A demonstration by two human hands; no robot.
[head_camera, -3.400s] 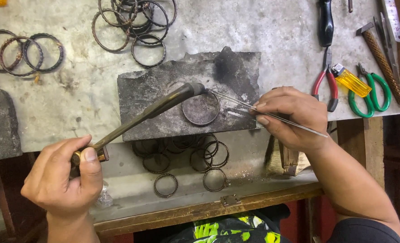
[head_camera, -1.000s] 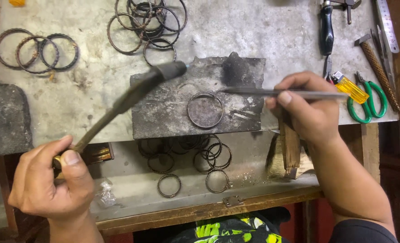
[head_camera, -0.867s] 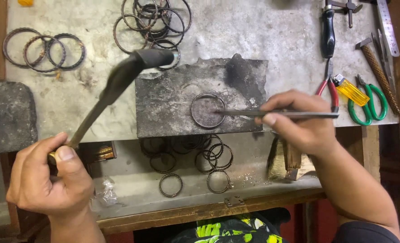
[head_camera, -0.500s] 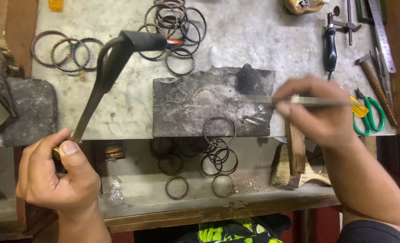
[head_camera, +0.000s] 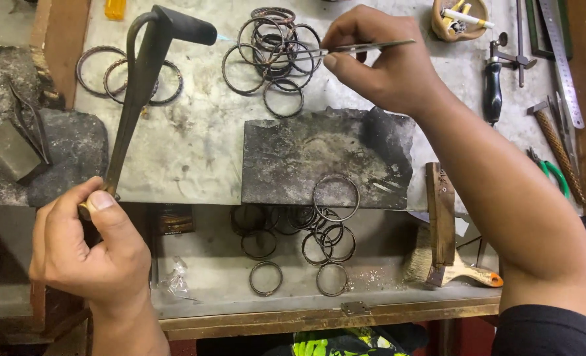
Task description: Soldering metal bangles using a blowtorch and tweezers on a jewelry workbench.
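My left hand (head_camera: 85, 247) grips the handle of a long curved torch (head_camera: 138, 86) whose black nozzle points right and gives a faint blue flame. My right hand (head_camera: 382, 62) holds thin metal tweezers (head_camera: 346, 49), reaching over a pile of dark metal rings (head_camera: 270, 56) at the top of the bench. A dark scorched slab (head_camera: 306, 158) lies in the middle. One ring (head_camera: 336, 198) hangs at the slab's front edge. Several more rings (head_camera: 293, 247) lie in the tray below.
More rings (head_camera: 125, 76) lie at the upper left. A brush (head_camera: 451, 267) and a wooden block (head_camera: 440, 211) sit at the lower right. Screwdriver (head_camera: 493, 92), hammer (head_camera: 556, 148), ruler (head_camera: 560, 59) and green-handled scissors (head_camera: 556, 175) line the right side. A small bowl (head_camera: 461, 18) stands at the top.
The ring went off the slab's middle to its front edge. My right hand with the tweezers moved up to the ring pile. The torch swung up and away to the left.
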